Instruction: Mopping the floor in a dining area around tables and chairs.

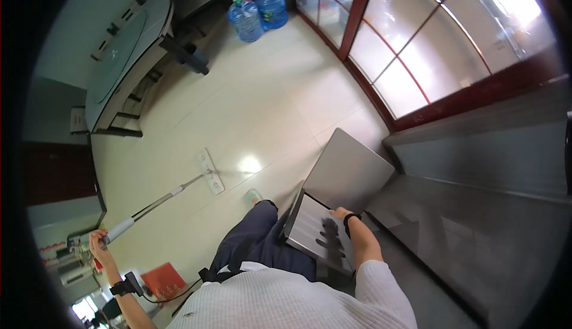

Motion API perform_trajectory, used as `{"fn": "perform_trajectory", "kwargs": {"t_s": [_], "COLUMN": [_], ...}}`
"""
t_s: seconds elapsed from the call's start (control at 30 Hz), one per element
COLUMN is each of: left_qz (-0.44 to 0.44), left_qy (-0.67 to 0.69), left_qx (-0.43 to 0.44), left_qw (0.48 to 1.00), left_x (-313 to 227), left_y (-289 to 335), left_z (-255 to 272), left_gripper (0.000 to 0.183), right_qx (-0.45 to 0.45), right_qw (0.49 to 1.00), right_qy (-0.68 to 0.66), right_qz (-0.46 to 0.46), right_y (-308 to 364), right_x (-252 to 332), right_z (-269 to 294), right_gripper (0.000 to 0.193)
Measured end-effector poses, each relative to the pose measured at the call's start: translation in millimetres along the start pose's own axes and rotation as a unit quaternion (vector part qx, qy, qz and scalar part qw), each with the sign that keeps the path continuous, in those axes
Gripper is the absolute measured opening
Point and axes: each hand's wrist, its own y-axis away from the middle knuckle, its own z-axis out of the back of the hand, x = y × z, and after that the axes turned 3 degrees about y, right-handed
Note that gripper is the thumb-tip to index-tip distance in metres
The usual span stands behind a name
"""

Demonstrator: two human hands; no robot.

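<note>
Out at the left, my left hand (100, 245) is closed round the upper end of a flat mop (156, 203). The mop's pole slants away from me, and its white rectangular head (211, 171) lies flat on the tiles. On my right side, my right hand (341, 213) has its fingers curled at the edge of a chair's backrest (316, 222). That backrest is pale grey with a dark frame and dark marks. Beyond it spreads the chair's grey seat (348, 168). Its legs are hidden.
Glass doors (411, 49) with red-brown frames stand at the far right. Two blue water bottles (256, 14) are beside them. A round-edged table (122, 61) fills the far left. A low dark grey ledge (453, 228) runs along my right. A red item (162, 281) lies at lower left.
</note>
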Motion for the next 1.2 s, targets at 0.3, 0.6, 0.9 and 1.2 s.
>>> {"fn": "perform_trajectory", "kwargs": {"t_s": [0.3, 0.6, 0.9, 1.2], "left_qz": [0.141, 0.162, 0.197, 0.151], "left_qy": [-0.147, -0.118, -0.135, -0.131], "left_qx": [-0.120, -0.100, -0.155, -0.194], "left_qw": [0.972, 0.975, 0.959, 0.960], "left_x": [1.0, -26.6, -36.3, -12.5], "left_y": [86.1, 94.5, 92.9, 87.4], "left_z": [45.1, 8.2, -23.8, 5.8], "left_gripper": [0.022, 0.017, 0.014, 0.013], "right_qx": [-0.003, 0.006, -0.029, -0.113], "right_qw": [0.997, 0.998, 0.998, 0.993], "right_qy": [0.028, -0.013, -0.046, 0.020], "right_qz": [0.070, 0.057, 0.043, -0.009], "right_y": [-59.5, -105.9, -116.5, -102.2], "right_x": [-9.1, -19.3, -10.3, 1.1], "right_z": [-47.2, -51.8, -49.5, -41.6], "right_gripper": [0.058, 0.064, 0.071, 0.061]}}
